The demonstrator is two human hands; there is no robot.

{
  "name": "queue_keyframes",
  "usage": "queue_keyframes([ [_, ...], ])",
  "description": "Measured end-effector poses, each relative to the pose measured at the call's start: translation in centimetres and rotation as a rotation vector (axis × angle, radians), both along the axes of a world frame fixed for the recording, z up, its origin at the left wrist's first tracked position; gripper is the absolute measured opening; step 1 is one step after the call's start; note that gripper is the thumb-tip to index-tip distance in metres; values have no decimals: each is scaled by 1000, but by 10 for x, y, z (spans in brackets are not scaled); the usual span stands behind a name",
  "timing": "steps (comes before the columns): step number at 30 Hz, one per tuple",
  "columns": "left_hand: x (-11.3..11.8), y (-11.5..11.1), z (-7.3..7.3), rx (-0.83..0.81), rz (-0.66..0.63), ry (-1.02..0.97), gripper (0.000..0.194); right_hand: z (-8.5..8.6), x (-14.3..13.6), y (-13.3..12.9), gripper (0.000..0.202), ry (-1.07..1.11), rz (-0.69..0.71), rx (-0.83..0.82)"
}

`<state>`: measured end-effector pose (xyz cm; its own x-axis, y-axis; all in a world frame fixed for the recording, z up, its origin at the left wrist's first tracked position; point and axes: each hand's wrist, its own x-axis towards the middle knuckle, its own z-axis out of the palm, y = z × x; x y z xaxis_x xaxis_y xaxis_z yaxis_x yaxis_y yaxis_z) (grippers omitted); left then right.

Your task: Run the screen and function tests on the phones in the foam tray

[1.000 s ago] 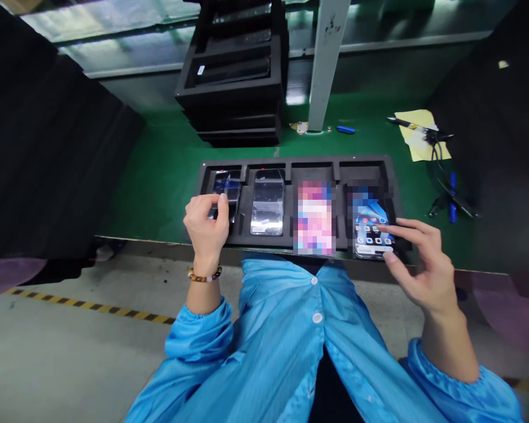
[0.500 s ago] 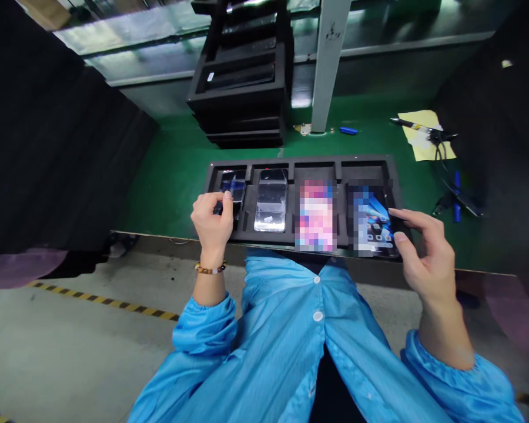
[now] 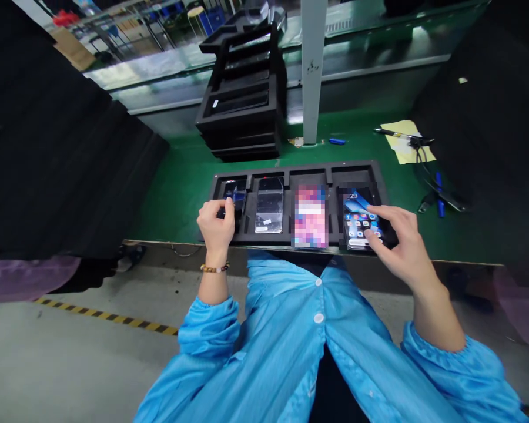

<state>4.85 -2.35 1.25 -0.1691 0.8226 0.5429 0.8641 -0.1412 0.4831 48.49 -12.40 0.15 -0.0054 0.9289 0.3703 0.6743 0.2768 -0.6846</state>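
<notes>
My right grip [image 3: 401, 244] is spread over the lit phone [image 3: 354, 222], thumb and forefinger set apart above the right part of its screen (whether the tips actually press the glass, I cannot tell). The phone lies face up in the rightmost compartment of the black tray [image 3: 308, 167]. Its long axis runs away from me, the far end leaning slightly left; the clock digits sit at that far end, and the rows of icons point their lower edge towards my body.

My left grip [image 3: 216, 226] is curled, thumb and forefinger pressed together, over the near part of the leftmost phone [image 3: 237, 190]. I cannot tell whether it touches that one.

Between my two grips lie the second phone [image 3: 270, 202], dark and glossy with a white label at its near end, and the third phone [image 3: 309, 226], its pinkish screen blurred into blocks. Both have their long axes running away from me too, side by side, each in its own compartment.

The tray sits along the near edge of the green surface [image 3: 180, 200]. Beyond it rises a stack [image 3: 242, 132] of trays, left of the post [image 3: 311, 76]. Off to the right, a pen [image 3: 399, 135] lies across a yellow note [image 3: 403, 154].
</notes>
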Motion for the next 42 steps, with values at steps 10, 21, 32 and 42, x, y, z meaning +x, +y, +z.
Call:
queue_keyframes([
  [10, 0, 14, 2, 39, -12, -6, 36, 9, 2, 15, 44, 159, -109, -160],
  [21, 35, -73, 11, -728, -1079, -378, 42, 16, -1, 6, 45, -3, 60, -152],
  [32, 68, -95, -58, -1182, -1148, -35, 34, 24, 9, 7, 50, -48, 227, -156],
  [42, 70, -102, -79, -1100, -1197, 35, 48, 22, 1, 17, 48, 138, 62, -32],
])
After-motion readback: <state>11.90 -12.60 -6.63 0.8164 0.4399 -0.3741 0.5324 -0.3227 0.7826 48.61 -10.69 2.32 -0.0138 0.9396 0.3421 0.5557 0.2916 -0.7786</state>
